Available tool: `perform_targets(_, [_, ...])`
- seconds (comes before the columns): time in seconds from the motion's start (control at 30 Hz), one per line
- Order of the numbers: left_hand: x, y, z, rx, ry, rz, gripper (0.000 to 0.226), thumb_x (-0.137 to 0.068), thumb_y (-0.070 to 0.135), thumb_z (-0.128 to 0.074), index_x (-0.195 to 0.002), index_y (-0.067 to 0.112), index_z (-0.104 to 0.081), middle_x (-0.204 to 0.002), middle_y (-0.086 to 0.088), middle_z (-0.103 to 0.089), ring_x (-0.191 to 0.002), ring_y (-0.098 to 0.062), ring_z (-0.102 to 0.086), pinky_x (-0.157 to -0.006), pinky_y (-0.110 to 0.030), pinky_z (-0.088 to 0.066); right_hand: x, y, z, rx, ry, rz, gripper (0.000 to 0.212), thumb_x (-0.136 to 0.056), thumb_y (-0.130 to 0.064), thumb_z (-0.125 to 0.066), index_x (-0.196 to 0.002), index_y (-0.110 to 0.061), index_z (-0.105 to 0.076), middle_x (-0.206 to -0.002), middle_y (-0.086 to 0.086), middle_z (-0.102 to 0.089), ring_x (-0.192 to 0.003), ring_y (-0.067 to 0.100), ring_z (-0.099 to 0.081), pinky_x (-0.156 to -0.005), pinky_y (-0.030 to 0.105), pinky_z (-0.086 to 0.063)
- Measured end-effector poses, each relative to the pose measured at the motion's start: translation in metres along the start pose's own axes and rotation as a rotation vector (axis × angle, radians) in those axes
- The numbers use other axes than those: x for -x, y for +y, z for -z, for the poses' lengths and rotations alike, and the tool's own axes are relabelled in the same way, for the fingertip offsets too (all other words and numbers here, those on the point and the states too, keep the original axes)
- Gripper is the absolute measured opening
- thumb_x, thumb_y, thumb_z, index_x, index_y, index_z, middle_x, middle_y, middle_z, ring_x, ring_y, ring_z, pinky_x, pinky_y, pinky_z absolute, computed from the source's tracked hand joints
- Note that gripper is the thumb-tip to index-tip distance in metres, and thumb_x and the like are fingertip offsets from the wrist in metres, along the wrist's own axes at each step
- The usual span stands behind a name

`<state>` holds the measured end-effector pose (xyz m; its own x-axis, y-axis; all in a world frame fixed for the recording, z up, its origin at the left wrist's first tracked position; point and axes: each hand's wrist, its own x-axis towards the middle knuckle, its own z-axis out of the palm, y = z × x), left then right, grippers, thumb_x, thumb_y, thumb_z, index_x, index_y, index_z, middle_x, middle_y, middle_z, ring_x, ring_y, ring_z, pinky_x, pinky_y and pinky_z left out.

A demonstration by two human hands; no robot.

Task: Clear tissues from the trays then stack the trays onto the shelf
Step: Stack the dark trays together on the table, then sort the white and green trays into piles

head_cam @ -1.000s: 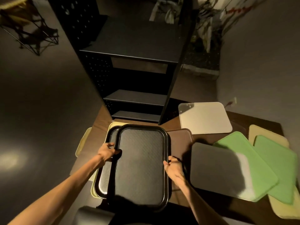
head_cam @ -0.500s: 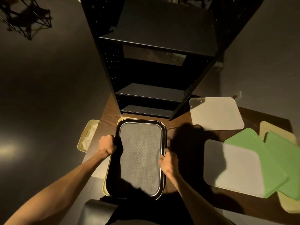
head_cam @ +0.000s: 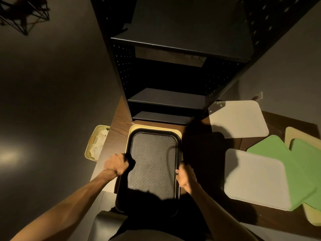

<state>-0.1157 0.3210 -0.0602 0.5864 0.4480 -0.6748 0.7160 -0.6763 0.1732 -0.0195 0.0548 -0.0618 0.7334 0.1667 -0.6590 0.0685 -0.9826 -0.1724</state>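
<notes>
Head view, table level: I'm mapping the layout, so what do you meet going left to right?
Yellow bin with tissues → left hand → black tray → right hand → white tray → green trays.

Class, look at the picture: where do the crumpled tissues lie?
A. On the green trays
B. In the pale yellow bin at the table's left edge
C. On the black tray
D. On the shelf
B: white tissues fill the bin, left of the table.
</notes>
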Motion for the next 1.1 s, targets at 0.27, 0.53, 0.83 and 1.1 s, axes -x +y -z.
perform_targets(0.27, [-0.005, 0.008, 0.017, -0.249, -0.035, -0.056, 0.037, -0.087, 0.039, -0.062, -0.116, 0.016, -0.064, -0.115, -0.008, -0.07, -0.106, -0.026, -0.068, -0.079, -0.029, -0.049, -0.013, 0.004, -0.004, -0.108, -0.096, -0.007, 0.037, -0.098, -0.004, -0.046, -0.132, 0.011, -0.043, -0.132, 0.035, -0.05, -0.096, 0.032, -0.064, -0.068, 0.016, -0.057])
perform_targets(0.53, [0.008, 0.075, 0.029, -0.286, -0.039, -0.157, 0.048, -0.09, 0.04, -0.055, -0.128, 0.01, -0.055, -0.128, -0.014, -0.062, -0.118, -0.032, -0.062, -0.097, -0.036, -0.047, -0.002, 0.015, 0.032, -0.097, -0.015, -0.057, 0.033, -0.094, -0.038, -0.054, -0.119, -0.017, -0.062, -0.123, 0.014, -0.063, -0.115, 0.034, -0.061, -0.094, 0.038, -0.051])
perform_targets(0.83, [0.031, 0.167, 0.011, -0.006, -0.163, -0.316, 0.037, -0.089, 0.025, -0.06, -0.126, 0.022, -0.061, -0.12, -0.009, -0.069, -0.107, -0.025, -0.066, -0.09, -0.03, -0.051, 0.003, 0.082, 0.072, -0.496, 0.077, -0.104, 0.021, -0.096, -0.029, -0.048, -0.088, -0.022, -0.066, -0.081, -0.009, -0.067, -0.095, 0.025, -0.064, -0.086, 0.028, -0.047])
perform_targets(1.1, [0.058, 0.252, -0.033, 0.076, -0.261, -0.367, 0.029, -0.092, 0.015, -0.057, -0.119, 0.02, -0.063, -0.09, -0.001, -0.07, -0.073, -0.009, -0.065, -0.059, -0.009, -0.048, -0.001, 0.175, 0.095, -0.691, 0.144, -0.261, 0.021, -0.088, -0.031, -0.052, -0.087, -0.02, -0.069, -0.112, 0.012, -0.07, -0.109, 0.034, -0.063, -0.097, 0.037, -0.05])
